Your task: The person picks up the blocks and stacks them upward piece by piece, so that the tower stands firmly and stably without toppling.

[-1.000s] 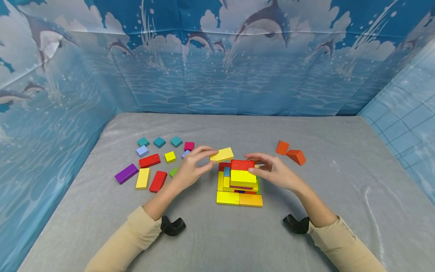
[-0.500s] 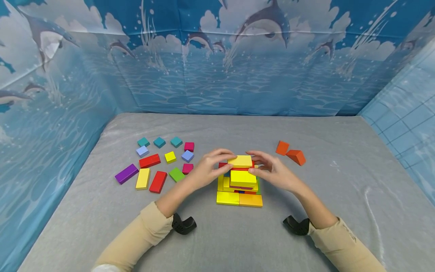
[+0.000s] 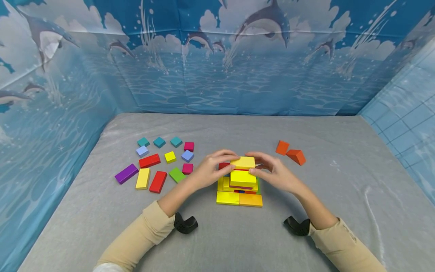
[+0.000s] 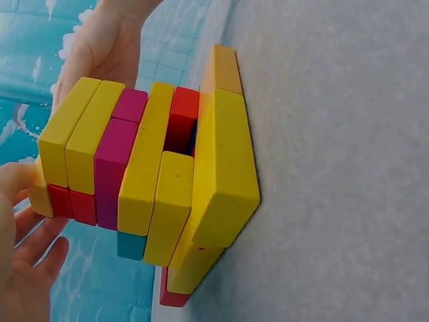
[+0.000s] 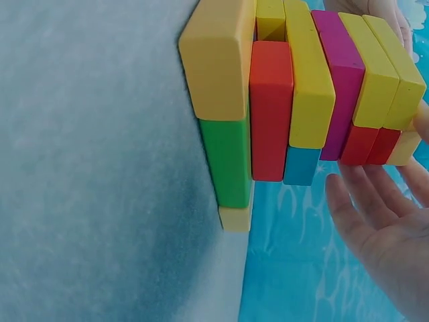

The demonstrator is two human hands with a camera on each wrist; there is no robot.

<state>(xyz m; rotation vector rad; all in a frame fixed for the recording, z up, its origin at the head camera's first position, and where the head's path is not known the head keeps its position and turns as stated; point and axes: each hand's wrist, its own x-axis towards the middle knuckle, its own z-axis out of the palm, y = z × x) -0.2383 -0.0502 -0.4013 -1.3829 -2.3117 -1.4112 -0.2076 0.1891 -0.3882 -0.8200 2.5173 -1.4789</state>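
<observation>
Pale-yellow block (image 3: 243,163) tops the stack's (image 3: 242,178) back edge, left hand (image 3: 211,170) pinching it; right hand (image 3: 274,170) seemingly grips the right edge.

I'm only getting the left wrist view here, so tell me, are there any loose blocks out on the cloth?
Observer: Yes. In the head view, a purple block lies among other loose ones, left of the stack.
Operator: The stack partly hides the right hand from me. Where is its thumb?
Observer: In the head view, its thumb tip is at the right end of the upper front yellow block.
Operator: And what's in the base on the right side?
Observer: In the right wrist view, a green block sits there, next to an orange-yellow block.
</observation>
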